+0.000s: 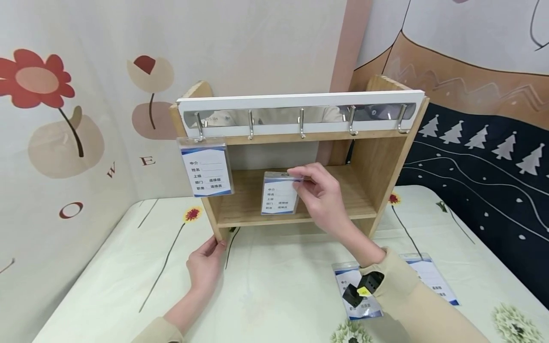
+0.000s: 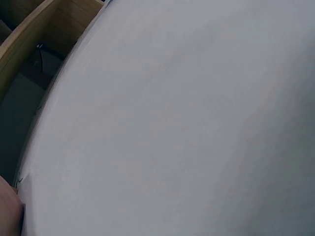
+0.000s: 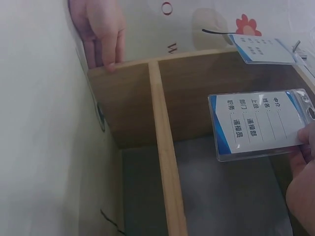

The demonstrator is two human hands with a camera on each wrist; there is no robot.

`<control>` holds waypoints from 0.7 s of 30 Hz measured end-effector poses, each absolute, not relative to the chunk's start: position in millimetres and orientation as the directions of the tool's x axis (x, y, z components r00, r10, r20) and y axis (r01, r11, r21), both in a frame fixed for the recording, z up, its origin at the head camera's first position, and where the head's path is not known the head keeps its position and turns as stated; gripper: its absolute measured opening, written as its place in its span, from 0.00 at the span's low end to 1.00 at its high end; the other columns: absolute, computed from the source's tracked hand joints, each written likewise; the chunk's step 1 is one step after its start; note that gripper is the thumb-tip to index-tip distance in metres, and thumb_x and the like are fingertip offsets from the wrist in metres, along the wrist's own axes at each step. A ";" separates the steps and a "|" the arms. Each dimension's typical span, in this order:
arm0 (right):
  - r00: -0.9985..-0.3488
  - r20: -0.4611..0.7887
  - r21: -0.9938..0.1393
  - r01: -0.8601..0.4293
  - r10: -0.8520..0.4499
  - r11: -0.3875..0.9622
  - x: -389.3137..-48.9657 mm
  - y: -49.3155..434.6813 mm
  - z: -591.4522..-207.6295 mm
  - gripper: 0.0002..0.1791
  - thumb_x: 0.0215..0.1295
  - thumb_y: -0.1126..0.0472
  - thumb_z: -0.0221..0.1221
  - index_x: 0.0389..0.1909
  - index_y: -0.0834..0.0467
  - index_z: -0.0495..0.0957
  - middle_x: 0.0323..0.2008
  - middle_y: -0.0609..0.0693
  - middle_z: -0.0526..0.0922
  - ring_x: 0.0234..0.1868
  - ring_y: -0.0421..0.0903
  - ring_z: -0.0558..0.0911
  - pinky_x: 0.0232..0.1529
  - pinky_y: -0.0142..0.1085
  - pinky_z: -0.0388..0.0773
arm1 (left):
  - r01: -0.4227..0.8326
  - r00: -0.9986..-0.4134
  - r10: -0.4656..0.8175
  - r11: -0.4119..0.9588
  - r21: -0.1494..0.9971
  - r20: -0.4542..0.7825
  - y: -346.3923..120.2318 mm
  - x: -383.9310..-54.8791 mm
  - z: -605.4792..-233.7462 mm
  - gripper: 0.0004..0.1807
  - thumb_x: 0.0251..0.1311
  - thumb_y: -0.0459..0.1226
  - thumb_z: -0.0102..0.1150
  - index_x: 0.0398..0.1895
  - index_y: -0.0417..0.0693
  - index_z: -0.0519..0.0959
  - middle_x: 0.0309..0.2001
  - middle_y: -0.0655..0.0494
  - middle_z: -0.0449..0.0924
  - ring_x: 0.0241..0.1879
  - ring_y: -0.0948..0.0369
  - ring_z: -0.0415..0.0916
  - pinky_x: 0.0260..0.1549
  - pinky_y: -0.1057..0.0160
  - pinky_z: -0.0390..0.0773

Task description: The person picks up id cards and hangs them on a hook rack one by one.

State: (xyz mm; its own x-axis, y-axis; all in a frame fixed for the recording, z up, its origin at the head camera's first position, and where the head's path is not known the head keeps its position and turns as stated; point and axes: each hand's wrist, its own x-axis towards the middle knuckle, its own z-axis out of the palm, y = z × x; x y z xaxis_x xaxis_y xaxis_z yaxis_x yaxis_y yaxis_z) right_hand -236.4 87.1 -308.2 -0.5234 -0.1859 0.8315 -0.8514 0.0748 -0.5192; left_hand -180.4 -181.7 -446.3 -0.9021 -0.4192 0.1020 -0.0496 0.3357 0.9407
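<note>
My right hand [image 1: 319,193] pinches a badge in a clear plastic sleeve [image 1: 279,194] by its upper right corner, in front of the wooden shelf [image 1: 296,220]. In the right wrist view the badge [image 3: 258,125] shows printed lines and blue corners. Above it runs a white rail [image 1: 274,102] with several metal hooks [image 1: 301,123]. Another badge [image 1: 207,169] hangs from the leftmost hook [image 1: 199,126]. My left hand [image 1: 206,264] holds the foot of the shelf's left side panel between thumb and fingers; in the left wrist view only a sliver of that hand [image 2: 9,211] shows.
Two more badges lie on the table to the right: one [image 1: 369,312] partly under my right forearm, the other [image 1: 431,278] farther right. A pale flower-patterned cloth [image 1: 266,286] covers the table. Printed curtains [image 1: 266,43] stand behind and beside the shelf.
</note>
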 end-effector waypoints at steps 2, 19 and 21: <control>-0.517 0.835 -0.513 -0.855 -0.185 0.075 -238.1 85.0 -306.7 0.17 0.61 0.85 0.59 0.48 0.70 0.82 0.43 0.57 0.81 0.45 0.54 0.81 0.46 0.30 0.83 | -0.048 -0.903 -0.418 0.338 0.940 0.104 -182.0 -180.6 -446.3 0.21 0.72 0.35 0.59 0.65 0.37 0.77 0.58 0.40 0.81 0.58 0.48 0.80 0.52 0.62 0.80; -0.431 0.884 -0.419 -0.902 -0.179 0.104 -248.1 59.2 -291.8 0.16 0.65 0.82 0.58 0.50 0.67 0.83 0.42 0.60 0.79 0.39 0.46 0.75 0.37 0.27 0.73 | -0.043 -0.899 -0.424 0.335 0.941 0.110 -182.0 -181.7 -447.4 0.21 0.71 0.35 0.59 0.65 0.38 0.78 0.58 0.40 0.81 0.58 0.48 0.80 0.54 0.56 0.80; -0.416 0.893 -0.400 -0.909 -0.174 0.120 -248.5 56.3 -289.1 0.16 0.65 0.81 0.58 0.50 0.67 0.84 0.42 0.59 0.79 0.38 0.47 0.74 0.35 0.28 0.72 | -0.046 -0.900 -0.423 0.334 0.942 0.106 -182.3 -182.4 -448.1 0.21 0.71 0.35 0.59 0.65 0.38 0.78 0.58 0.41 0.81 0.58 0.48 0.80 0.54 0.56 0.80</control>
State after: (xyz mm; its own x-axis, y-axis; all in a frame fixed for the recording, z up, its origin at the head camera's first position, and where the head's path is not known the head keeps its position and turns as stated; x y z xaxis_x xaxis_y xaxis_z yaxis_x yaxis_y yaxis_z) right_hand -248.5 56.3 -289.1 -0.4156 -0.1737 0.8928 -0.9088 0.1195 -0.3998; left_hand -182.4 -182.3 -448.1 -0.8998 -0.4232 0.1059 -0.0461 0.3335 0.9416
